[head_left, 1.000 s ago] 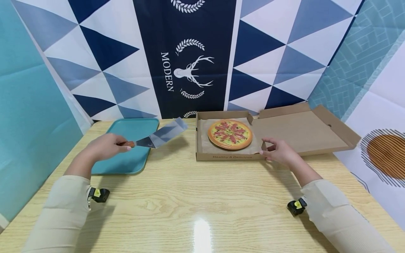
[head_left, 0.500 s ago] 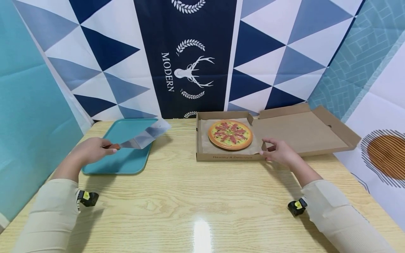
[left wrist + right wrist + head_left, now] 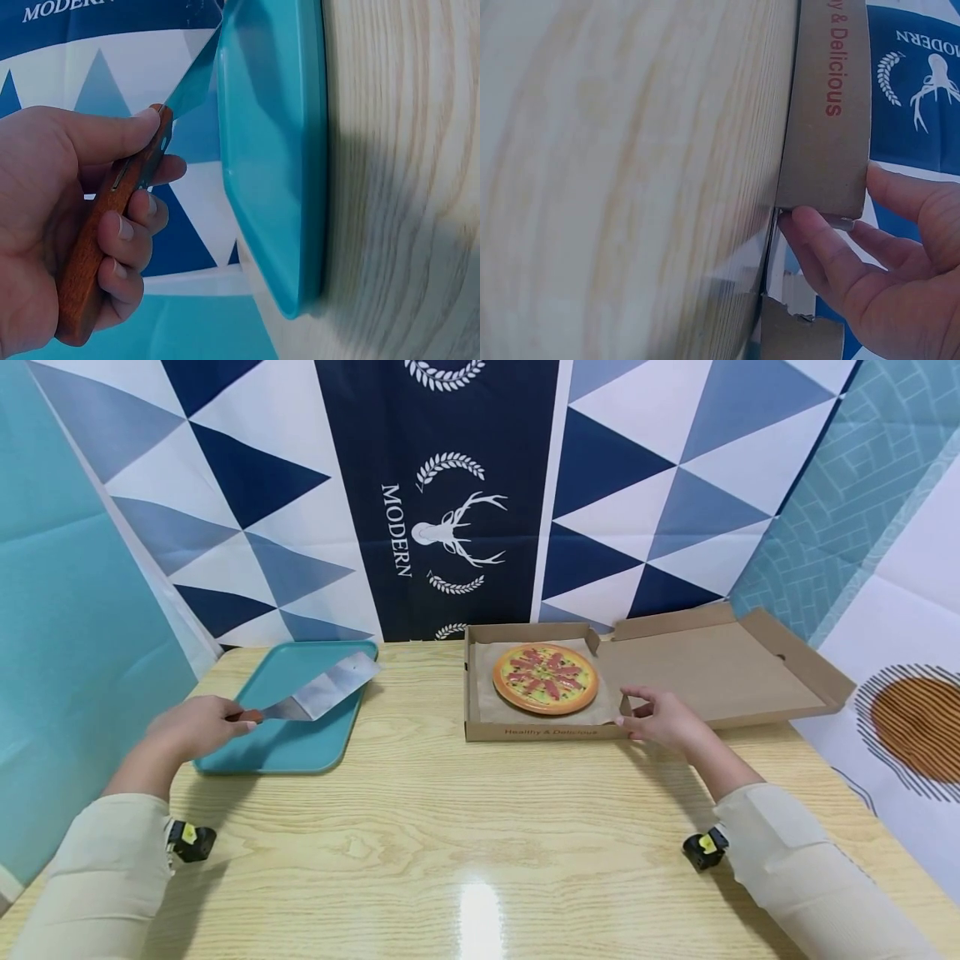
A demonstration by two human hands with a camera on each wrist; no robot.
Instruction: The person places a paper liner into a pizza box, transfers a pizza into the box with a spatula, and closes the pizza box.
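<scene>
Head: tabletop [image 3: 408, 793] separates spatula [image 3: 324, 692] from left edge of box [image 3: 547, 733].

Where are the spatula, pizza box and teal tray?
Spatula [image 3: 327, 690]: head view, on its metal blade.
Pizza box [image 3: 551, 733]: head view, on its front wall.
Teal tray [image 3: 302, 746]: head view, on its bare surface.

A light wood-grain table [image 3: 420, 827] stretches before us, its pale surface catching a white glare [image 3: 480, 918] on the side nearest us. At the back left, we see a teal rectangular tray [image 3: 315, 739] with rounded corners lying flat. Well apart from it, at the back and right of centre, sits a brown cardboard pizza box [image 3: 547, 732], "Healthy & Delicious" printed on its front wall, the lid [image 3: 712, 664] folded open to the right.
</scene>
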